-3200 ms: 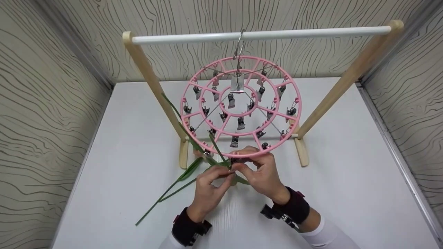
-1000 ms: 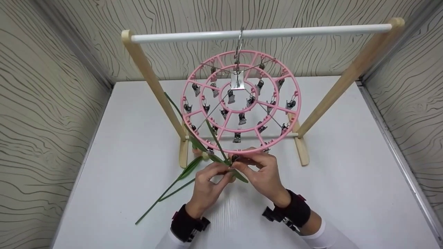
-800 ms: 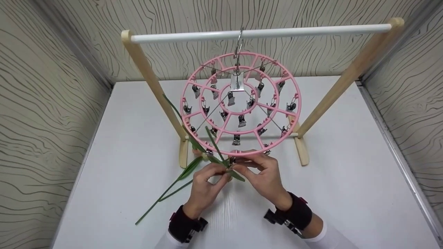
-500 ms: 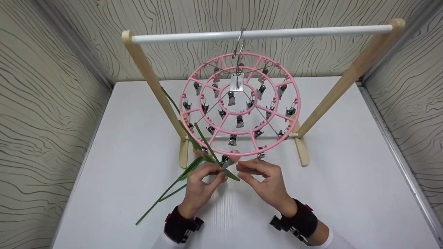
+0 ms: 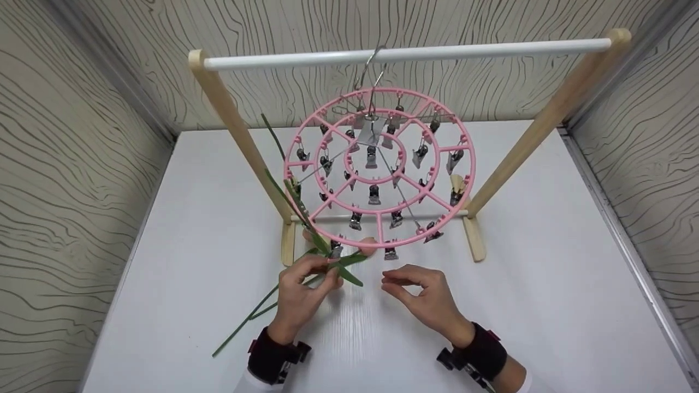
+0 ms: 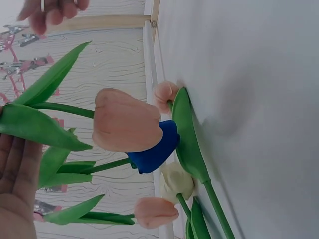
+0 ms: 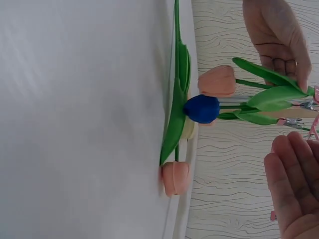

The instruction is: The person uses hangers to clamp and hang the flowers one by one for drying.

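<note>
My left hand (image 5: 303, 295) pinches a pink tulip (image 6: 127, 119) at its stem and leaves, right by a metal clip (image 5: 337, 249) on the near rim of a round pink clip hanger (image 5: 380, 212). The tulip hangs head down. My right hand (image 5: 423, 295) is apart from the hanger, to the right, thumb and fingers slightly apart and holding nothing. A blue tulip (image 7: 202, 109) and another pink tulip (image 6: 157, 211) also hang head down behind the held one. The left fingertips partly cover where the clip meets the stem.
The hanger hooks over the white bar (image 5: 464, 52) of a wooden rack (image 5: 235, 125), with several more clips dangling. On the white table (image 5: 546, 305) lie a pink tulip (image 7: 175, 178) and a cream tulip (image 6: 177, 181), their green stems (image 5: 232, 337) reaching toward the near left.
My right hand has let go near the clip and drawn back to the right. My left hand has moved left with the tulip, and the hanger has turned, its near side going left.
</note>
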The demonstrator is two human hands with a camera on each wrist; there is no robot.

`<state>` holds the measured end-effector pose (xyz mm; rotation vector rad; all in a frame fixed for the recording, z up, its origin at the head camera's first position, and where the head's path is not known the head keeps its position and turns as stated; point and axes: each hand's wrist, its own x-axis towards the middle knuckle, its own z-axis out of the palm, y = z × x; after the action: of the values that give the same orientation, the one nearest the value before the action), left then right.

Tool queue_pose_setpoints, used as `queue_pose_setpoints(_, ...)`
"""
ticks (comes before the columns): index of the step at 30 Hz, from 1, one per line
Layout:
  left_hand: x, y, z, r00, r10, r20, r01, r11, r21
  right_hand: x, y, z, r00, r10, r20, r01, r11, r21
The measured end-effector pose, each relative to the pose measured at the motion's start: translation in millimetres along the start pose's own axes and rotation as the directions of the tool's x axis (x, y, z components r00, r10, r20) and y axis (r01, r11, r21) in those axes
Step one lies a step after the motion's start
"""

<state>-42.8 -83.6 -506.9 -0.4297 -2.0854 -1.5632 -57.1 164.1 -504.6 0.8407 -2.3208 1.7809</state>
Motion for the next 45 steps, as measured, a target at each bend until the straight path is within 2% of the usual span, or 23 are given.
queue_pose_setpoints(2,3.9,6.8,-3.1,1.0,0.008,-0.008,-0.009,1.0,-0.009,-2.1,9,-1,1.0,0.003,0.021,-0.003,0.999,-0.033)
queue_pose_setpoints(6,9.9,16.0,-9.4,1.0,0.01,-0.02,-0.011,1.0,-0.023,-4.2,26,0,0.997,-0.043,0.058,0.05,0.992,-0.117)
queue_pose_setpoints(9,11.8,15.8,-12.9,1.0,0.007,-0.027,-0.008,1.0,-0.024,-2.3,34,2,0.994,-0.066,0.091,0.083,0.978,-0.19)
queue_pose_setpoints(15,13.6,12.3,-18.7,0.999,-0.01,-0.052,0.009,1.0,-0.016,6.6,41,8,0.982,-0.008,0.187,0.061,0.96,-0.275)
queue_pose_setpoints(18,14.5,10.6,-21.5,0.998,-0.013,-0.062,0.013,1.0,-0.012,12.2,44,12,0.977,-0.006,0.215,0.075,0.946,-0.314)
queue_pose_setpoints(23,15.6,9.3,-25.1,0.996,-0.032,-0.084,0.034,0.999,0.015,22.2,51,20,0.968,-0.074,0.239,0.166,0.903,-0.396)
queue_pose_setpoints(27,16.4,7.9,-27.5,0.995,-0.049,-0.092,0.053,0.998,0.039,28.8,59,26,0.943,-0.182,0.278,0.298,0.833,-0.466)
queue_pose_setpoints(29,17.2,7.0,-28.6,0.994,-0.053,-0.094,0.057,0.998,0.037,32.2,62,30,0.929,-0.212,0.305,0.343,0.803,-0.487)
queue_pose_setpoints(34,19.3,4.9,-29.8,0.994,-0.051,-0.097,0.054,0.998,0.028,39.5,69,38,0.905,-0.19,0.38,0.381,0.759,-0.527)
queue_pose_setpoints(37,20.0,3.9,-29.9,0.994,-0.047,-0.102,0.05,0.998,0.026,42.1,73,43,0.887,-0.169,0.429,0.411,0.713,-0.569)
queue_pose_setpoints(42,20.9,3.6,-31.0,0.993,-0.063,-0.102,0.066,0.997,0.027,47.5,77,51,0.858,-0.171,0.485,0.486,0.574,-0.659)
queue_pose_setpoints(45,21.3,3.6,-32.0,0.991,-0.077,-0.105,0.081,0.996,0.031,50.6,80,55,0.839,-0.201,0.506,0.535,0.478,-0.697)
